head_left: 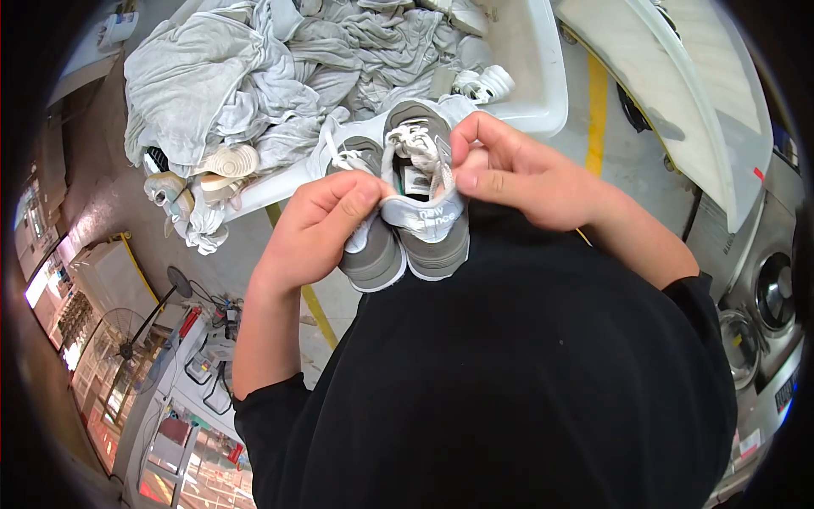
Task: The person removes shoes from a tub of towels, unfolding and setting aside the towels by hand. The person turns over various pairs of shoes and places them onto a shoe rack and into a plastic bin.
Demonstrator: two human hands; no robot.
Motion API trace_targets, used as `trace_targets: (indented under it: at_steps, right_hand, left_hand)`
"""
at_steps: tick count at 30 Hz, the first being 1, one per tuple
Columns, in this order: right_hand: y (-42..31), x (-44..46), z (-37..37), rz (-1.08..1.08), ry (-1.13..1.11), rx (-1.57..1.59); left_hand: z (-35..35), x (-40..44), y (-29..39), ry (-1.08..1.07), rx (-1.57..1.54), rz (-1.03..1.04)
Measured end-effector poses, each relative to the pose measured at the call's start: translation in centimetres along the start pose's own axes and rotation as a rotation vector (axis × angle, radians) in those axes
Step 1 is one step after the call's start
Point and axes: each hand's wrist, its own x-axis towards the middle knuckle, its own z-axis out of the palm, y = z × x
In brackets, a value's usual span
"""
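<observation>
Gray sneaker [437, 246] with white laces, its heel lettering reading "new balance", is held in front of the person's black shirt [517, 365], heel toward the body and toe pointing away. A matching second sneaker [373, 259] sits side by side with it, touching, on the left. The left hand [318, 225] pinches with thumb and fingers at the near shoe collars, between the two shoes; its exact grip is partly hidden. The right hand [521, 178] pinches the right edge of the first shoe's opening between thumb and finger. Beyond the toes is a white tub [536, 81], heaped with rumpled pale gray cloth [322, 72] and more shoes, including one showing a cream sole [231, 161]. Whether the toes touch the tub cannot be told. A yellow stripe [598, 110] marks the floor at right.
</observation>
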Motion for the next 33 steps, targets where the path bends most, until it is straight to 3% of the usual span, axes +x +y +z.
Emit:
trace_targets:
  at_steps: [1, 4, 10, 16, 18, 20, 22, 24, 25, 26, 28, 33]
  right_hand:
    - [-0.4, 0.0, 0.3, -0.025, 0.004, -0.067]
    - [-1.6, 0.3, 1.1, -0.081, -0.003, -0.22]
    - [-3.2, 1.0, 0.8, -0.103, -0.092, -0.515]
    - [-3.4, 1.1, -0.1, 0.053, -0.158, -0.51]
    - [-3.9, 0.6, 0.0, 0.013, -0.079, -0.522]
    - [-3.3, 0.2, -0.3, -0.056, 0.005, -0.53]
    - [-2.5, -0.6, 0.0, -0.164, 0.126, -0.567]
    - [-1.5, -1.2, -0.3, -0.302, 0.213, -0.678]
    - [-0.9, -1.3, -0.6, -0.386, 0.242, -0.769]
    - [-0.3, -1.3, -0.8, -0.47, 0.27, -0.856]
    - [0.9, -1.2, -1.6, -0.616, 0.303, -0.961]
    - [1.8, -2.5, -3.3, -0.704, 0.348, -1.092]
  left_hand:
    - [1.0, 0.3, 0.2, 0.055, 0.024, 0.126]
    - [0.8, 0.2, 1.0, 0.024, 0.064, 0.11]
    - [2.8, 2.6, 2.1, 0.253, 0.098, 0.355]
    - [3.8, 4.2, 3.0, 0.251, 0.158, 0.4]
    - [4.1, 4.7, 3.3, 0.26, 0.231, 0.426]
    - [2.4, 5.8, 3.0, 0.4, 0.084, 0.57]
    - [1.6, 6.1, 2.8, 0.691, 0.079, 0.505]
    - [1.2, 6.7, 0.3, 0.767, -0.149, 0.23]
    - [1.3, 6.8, -1.3, 0.695, -0.339, 0.077]
    - [0.3, 7.1, -3.2, 0.239, -0.682, -0.028]
    - [1.8, 6.7, -3.7, -0.029, -0.858, -0.097]
    - [4.6, 7.0, -4.2, 0.041, -0.716, 0.035]
